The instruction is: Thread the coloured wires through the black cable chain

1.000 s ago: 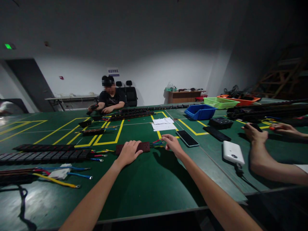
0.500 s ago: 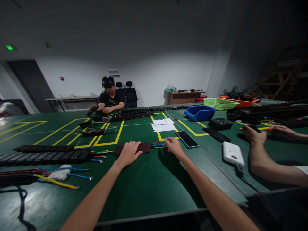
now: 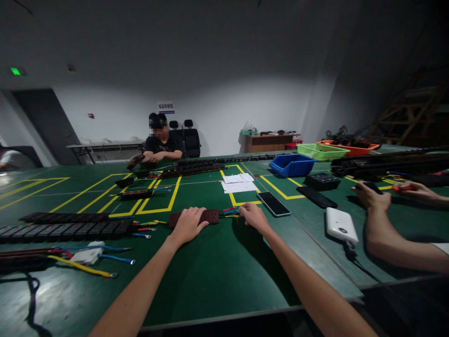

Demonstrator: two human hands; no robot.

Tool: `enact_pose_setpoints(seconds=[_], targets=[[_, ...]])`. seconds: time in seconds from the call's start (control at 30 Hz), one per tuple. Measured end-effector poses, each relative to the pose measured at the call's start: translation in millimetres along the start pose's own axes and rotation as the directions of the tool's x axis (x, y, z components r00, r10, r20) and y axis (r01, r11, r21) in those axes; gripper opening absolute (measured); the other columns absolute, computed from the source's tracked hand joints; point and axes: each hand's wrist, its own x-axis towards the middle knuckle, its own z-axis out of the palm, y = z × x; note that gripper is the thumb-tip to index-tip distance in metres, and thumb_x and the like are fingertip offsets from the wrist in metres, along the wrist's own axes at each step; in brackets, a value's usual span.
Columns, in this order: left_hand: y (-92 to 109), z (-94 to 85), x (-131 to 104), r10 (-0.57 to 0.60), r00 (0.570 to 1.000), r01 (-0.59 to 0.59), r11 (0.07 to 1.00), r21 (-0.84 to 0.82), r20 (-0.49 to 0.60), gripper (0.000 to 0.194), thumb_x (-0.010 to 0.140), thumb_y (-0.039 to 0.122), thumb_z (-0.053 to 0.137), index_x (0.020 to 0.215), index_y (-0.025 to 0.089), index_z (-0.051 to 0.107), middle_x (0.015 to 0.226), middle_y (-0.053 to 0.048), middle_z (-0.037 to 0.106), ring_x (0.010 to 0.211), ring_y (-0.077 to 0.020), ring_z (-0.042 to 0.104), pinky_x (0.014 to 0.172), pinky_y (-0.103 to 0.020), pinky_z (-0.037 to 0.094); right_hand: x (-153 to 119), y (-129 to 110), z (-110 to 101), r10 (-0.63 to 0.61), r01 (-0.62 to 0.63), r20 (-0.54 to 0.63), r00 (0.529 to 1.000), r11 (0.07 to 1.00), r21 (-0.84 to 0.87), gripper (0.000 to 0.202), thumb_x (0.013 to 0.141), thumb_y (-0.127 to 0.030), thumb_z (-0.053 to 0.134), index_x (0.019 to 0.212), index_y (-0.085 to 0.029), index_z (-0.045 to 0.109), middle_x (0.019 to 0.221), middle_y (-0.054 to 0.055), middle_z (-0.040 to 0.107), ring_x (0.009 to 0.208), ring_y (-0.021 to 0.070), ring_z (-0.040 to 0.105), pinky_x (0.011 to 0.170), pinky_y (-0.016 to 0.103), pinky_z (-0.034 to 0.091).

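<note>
My left hand (image 3: 190, 225) lies over a dark red socket strip (image 3: 211, 216), fingers across its top and thumb along its near side, holding it against the table. Coloured wires (image 3: 230, 211), red, blue, green and yellow, come out of the strip's right end. At their tips my right hand (image 3: 253, 217) is closed in a pinch; the fingers cover the wire ends there. More wires with a yellow lead (image 3: 158, 222) stick out at the strip's left end. Just beyond my right hand lies a phone (image 3: 274, 204).
Long black socket strips (image 3: 66, 230) and lugged cables (image 3: 84, 267) lie to the left. White papers (image 3: 239, 183), a blue bin (image 3: 292, 165), a green basket (image 3: 322, 151) and a white power bank (image 3: 341, 225) are around. A co-worker's hands (image 3: 374, 196) work at right; another person (image 3: 163, 140) sits opposite.
My right hand has shifted slightly, its fingertips now lower on the wire ends. My left hand stays on the socket strip. The camera view has moved very little.
</note>
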Motion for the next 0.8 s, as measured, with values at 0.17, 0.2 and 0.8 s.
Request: enact_pose_setpoints(seconds=[0.17, 0.2, 0.8], targets=[[0.2, 0.5, -0.5, -0.003, 1.000, 0.003, 1.000, 0.000, -0.006, 0.049, 0.099, 0.050, 0.047, 0.137, 0.020, 0.051, 0.123, -0.012, 0.064, 0.110, -0.0277, 0.058, 0.095, -0.041, 0.041, 0.4, -0.7, 2.8, 0.016, -0.026, 0.050, 0.999, 0.980, 0.195, 0.028, 0.093, -0.036, 0.052, 0.104, -0.016, 0.067, 0.081, 0.003, 0.073, 0.042, 0.0089, 0.059, 0.041, 0.019, 0.039], [0.0, 0.8, -0.6, -0.003, 1.000, 0.003, 1.000, 0.001, -0.005, 0.049, 0.099, 0.051, 0.047, 0.137, 0.020, 0.051, 0.123, -0.012, 0.064, 0.110, -0.0277, 0.058, 0.095, -0.041, 0.041, 0.4, -1.0, 3.1, 0.016, -0.029, 0.059, 0.998, 0.972, 0.234, 0.029, 0.093, -0.036, 0.051, 0.104, -0.015, 0.067, 0.080, 0.003, 0.072, 0.041, 0.0087, 0.058, 0.039, 0.018, 0.039], [2.7, -3.0, -0.8, -0.014, 1.000, 0.013, 1.000, 0.011, 0.005, 0.048, 0.099, 0.051, 0.048, 0.135, 0.020, 0.052, 0.121, -0.011, 0.064, 0.109, -0.0272, 0.058, 0.094, -0.039, 0.041, 2.7, -2.2, 10.7, -0.110, 0.104, -0.004, 0.994, 0.925, 0.366, 0.029, 0.093, -0.039, 0.054, 0.102, -0.015, 0.066, 0.093, 0.006, 0.072, 0.038, 0.0060, 0.055, 0.035, 0.018, 0.037]])
